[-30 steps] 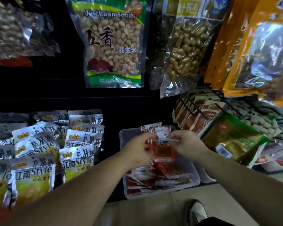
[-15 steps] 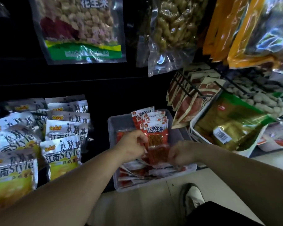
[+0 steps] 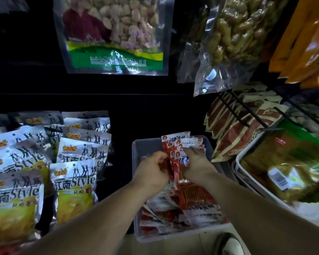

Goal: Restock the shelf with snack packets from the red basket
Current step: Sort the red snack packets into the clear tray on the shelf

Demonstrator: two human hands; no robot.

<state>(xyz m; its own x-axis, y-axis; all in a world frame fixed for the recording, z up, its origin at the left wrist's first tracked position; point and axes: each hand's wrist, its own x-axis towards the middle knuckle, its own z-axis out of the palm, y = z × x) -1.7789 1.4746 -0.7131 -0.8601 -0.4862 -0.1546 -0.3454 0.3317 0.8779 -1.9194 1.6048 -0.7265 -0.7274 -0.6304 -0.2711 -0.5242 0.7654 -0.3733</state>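
A fanned stack of red-and-white snack packets (image 3: 180, 144) stands upright in a clear plastic bin (image 3: 145, 144) on the low shelf. My left hand (image 3: 153, 169) grips the stack's left side. My right hand (image 3: 197, 162) is closed over its right front, thumb across the front packet. More red packets (image 3: 191, 208) lie flat in the near half of the bin. No red basket is in view.
Silver-and-yellow snack bags (image 3: 74, 181) stand in rows at the left. Peanut bags (image 3: 116, 34) hang above. A wire rack of brown-red packets (image 3: 241, 129) and a white tray with a gold-green bag (image 3: 293, 162) sit at the right. My shoe (image 3: 230, 243) is below.
The view has tilted downward. My right hand dropped to the packets' lower part, then came back up onto the front packet; the stack now stands more upright in the bin.
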